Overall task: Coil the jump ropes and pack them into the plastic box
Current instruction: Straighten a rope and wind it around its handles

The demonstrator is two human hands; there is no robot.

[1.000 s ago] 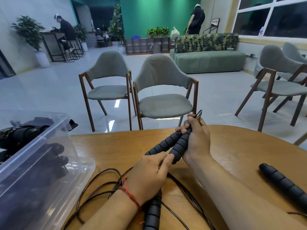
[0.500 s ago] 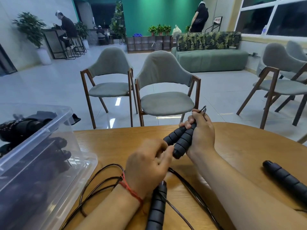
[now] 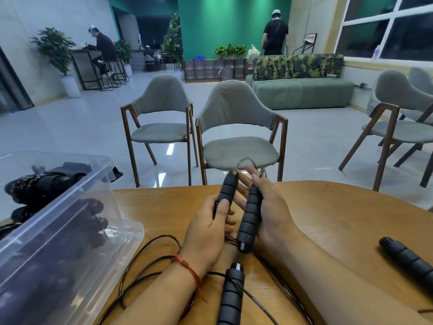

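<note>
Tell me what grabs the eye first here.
Centre stage, the left hand grips one black handle while a second handle lies against the right hand, whose fingers are straight. At left stands a clear plastic box with dark rope bundles inside. Thin black cord loops over the wooden table beside it, and another handle lies at far right.
</note>
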